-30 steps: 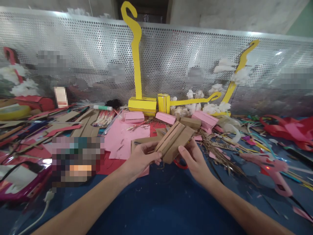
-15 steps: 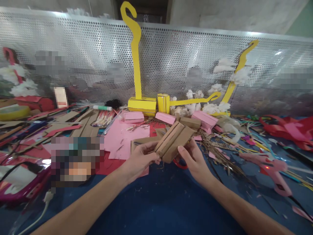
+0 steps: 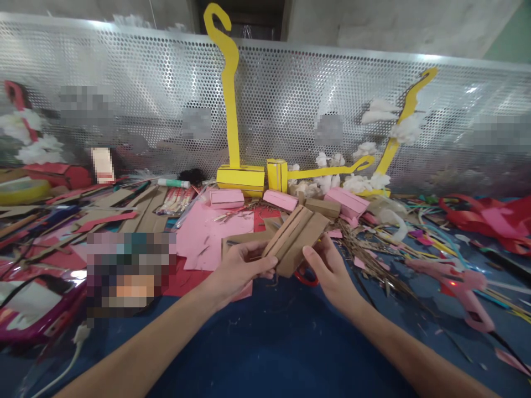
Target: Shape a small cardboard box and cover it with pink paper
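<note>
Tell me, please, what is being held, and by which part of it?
A folded piece of brown cardboard: the left hand holds it by its lower left end, the right hand by its right edge.

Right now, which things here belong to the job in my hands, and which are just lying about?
Belongs to the job:
- folded cardboard piece, held by your left hand and right hand
- perhaps the pink glue gun; its red light is lit, but it's untouched

Apparently just lying about:
- white-and-green tube
- yellow ring
- brown twigs
</note>
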Tool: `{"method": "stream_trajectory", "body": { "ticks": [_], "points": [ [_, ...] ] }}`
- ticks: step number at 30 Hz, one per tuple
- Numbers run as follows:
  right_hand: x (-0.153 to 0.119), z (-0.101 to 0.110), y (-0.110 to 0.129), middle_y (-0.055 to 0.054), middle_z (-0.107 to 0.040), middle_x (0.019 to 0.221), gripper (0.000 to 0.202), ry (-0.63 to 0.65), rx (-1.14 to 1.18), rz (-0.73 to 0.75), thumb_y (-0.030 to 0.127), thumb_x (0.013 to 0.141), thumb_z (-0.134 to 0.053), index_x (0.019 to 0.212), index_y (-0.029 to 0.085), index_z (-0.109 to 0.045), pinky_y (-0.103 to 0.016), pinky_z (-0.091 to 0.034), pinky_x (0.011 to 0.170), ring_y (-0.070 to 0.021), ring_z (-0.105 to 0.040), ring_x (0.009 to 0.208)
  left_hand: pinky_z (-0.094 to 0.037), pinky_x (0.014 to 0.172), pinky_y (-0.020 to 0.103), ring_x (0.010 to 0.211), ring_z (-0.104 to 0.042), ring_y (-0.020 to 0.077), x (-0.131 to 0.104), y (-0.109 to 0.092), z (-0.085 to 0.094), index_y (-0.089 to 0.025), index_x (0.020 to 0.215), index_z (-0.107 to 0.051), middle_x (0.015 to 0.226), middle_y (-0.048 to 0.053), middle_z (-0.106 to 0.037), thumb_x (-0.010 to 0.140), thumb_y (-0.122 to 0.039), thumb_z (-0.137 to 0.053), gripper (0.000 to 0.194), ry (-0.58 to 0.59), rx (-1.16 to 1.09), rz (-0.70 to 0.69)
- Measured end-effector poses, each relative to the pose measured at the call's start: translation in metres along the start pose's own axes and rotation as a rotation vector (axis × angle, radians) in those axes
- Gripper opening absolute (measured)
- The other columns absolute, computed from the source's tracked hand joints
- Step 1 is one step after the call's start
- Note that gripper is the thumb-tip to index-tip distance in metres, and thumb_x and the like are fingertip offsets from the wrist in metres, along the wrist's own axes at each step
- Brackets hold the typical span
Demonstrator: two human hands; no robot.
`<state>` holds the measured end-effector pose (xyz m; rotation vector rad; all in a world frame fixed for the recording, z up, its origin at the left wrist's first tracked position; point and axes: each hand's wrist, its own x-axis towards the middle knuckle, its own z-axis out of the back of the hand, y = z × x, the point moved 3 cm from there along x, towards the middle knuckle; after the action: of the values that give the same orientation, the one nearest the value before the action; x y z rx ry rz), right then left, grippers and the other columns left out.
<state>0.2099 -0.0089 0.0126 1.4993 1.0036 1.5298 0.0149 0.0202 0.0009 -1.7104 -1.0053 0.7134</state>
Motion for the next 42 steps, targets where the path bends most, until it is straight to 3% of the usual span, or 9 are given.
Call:
{"method": "stream_trajectory", "body": {
  "ticks": [7,14,19,25,28,31,34,36,42],
  "points": [
    [0.001,-0.001,0.0,-0.007,-0.069,0.119,0.028,-0.002,0.034,-0.042,0.045,0.098,-0.061,0.119,0.027,-0.055,-0.036,-0.058,0.084,-0.0242,-0.066,0.109,-0.052,0.061,0.022,0.065,-0.064,0.0087,0.001,-0.001,-0.001,-0.013,0.113,-0.078,0.097,0.008,-0.076,0.069,-0.022,-0.09,0.046,-0.021,-0.062,-0.024],
    [0.0,-0.003,0.001,-0.003,-0.069,0.111,0.023,0.029,0.028,-0.022,0.041,0.099,-0.06,0.119,0.029,-0.055,-0.03,-0.056,0.071,-0.0122,-0.057,0.066,-0.05,0.054,0.021,0.055,-0.062,0.0078,0.001,-0.004,-0.004,-0.012,0.103,-0.081,0.09,0.007,-0.079,0.055,-0.005,-0.081,0.049,-0.103,-0.128,-0.006],
    [0.0,-0.002,0.001,-0.003,-0.069,0.109,0.029,0.014,0.017,-0.012,0.042,0.098,-0.062,0.122,0.029,-0.055,-0.031,-0.056,0.073,-0.0143,-0.06,0.073,-0.05,0.053,0.02,0.054,-0.062,0.0074,0.0,-0.006,-0.008,-0.014,0.099,-0.081,0.083,0.003,-0.078,0.051,-0.002,-0.074,0.049,-0.106,-0.142,0.01],
    [-0.001,0.003,-0.005,-0.005,-0.067,0.111,0.029,-0.067,0.055,-0.059,0.046,0.097,-0.063,0.12,0.028,-0.059,-0.028,-0.055,0.064,-0.0177,-0.063,0.083,-0.054,0.062,0.022,0.066,-0.066,0.0098,0.003,-0.004,-0.006,-0.015,0.099,-0.079,0.093,0.004,-0.078,0.051,-0.002,-0.074,0.05,-0.125,-0.129,0.009],
    [-0.001,0.004,-0.009,-0.002,-0.066,0.103,0.032,-0.099,0.083,-0.086,0.047,0.096,-0.064,0.122,0.029,-0.058,-0.027,-0.054,0.06,-0.0152,-0.06,0.075,-0.057,0.07,0.026,0.08,-0.069,0.0146,0.003,-0.006,-0.003,-0.015,0.108,-0.074,0.095,0.005,-0.075,0.061,-0.009,-0.076,0.048,-0.097,0.034,-0.079],
    [0.0,0.005,-0.011,-0.001,-0.064,0.1,0.032,-0.12,0.099,-0.09,0.047,0.095,-0.065,0.12,0.029,-0.059,-0.026,-0.053,0.058,-0.0142,-0.058,0.072,-0.058,0.074,0.03,0.084,-0.068,0.0157,-0.001,-0.013,0.0,-0.018,0.119,-0.068,0.102,0.006,-0.071,0.073,-0.012,-0.071,0.046,-0.128,0.365,-0.28],
    [0.001,0.006,-0.01,0.0,-0.064,0.096,0.029,-0.135,0.097,-0.08,0.047,0.095,-0.066,0.116,0.028,-0.06,-0.026,-0.052,0.056,-0.0133,-0.058,0.068,-0.056,0.075,0.029,0.084,-0.064,0.014,-0.008,-0.023,-0.002,-0.021,0.113,-0.069,0.113,0.006,-0.064,0.082,-0.013,-0.069,0.033,-0.158,0.672,-0.53],
    [0.002,0.006,-0.01,0.001,-0.064,0.093,0.026,-0.126,0.091,-0.07,0.046,0.095,-0.066,0.113,0.028,-0.06,-0.026,-0.052,0.056,-0.0127,-0.057,0.066,-0.055,0.075,0.029,0.081,-0.062,0.0128,-0.012,-0.028,-0.005,-0.022,0.102,-0.071,0.108,0.005,-0.063,0.086,-0.016,-0.07,0.018,-0.153,0.802,-0.644],
    [0.002,0.003,-0.006,0.0,-0.064,0.096,0.027,-0.085,0.031,-0.041,0.045,0.097,-0.064,0.116,0.028,-0.056,-0.028,-0.052,0.058,-0.0138,-0.056,0.068,-0.053,0.079,0.029,0.087,-0.064,0.0156,-0.015,-0.03,-0.006,-0.022,0.088,-0.07,0.095,0.001,-0.066,0.09,-0.015,-0.07,0.007,-0.189,0.945,-0.687]
  ]
}}
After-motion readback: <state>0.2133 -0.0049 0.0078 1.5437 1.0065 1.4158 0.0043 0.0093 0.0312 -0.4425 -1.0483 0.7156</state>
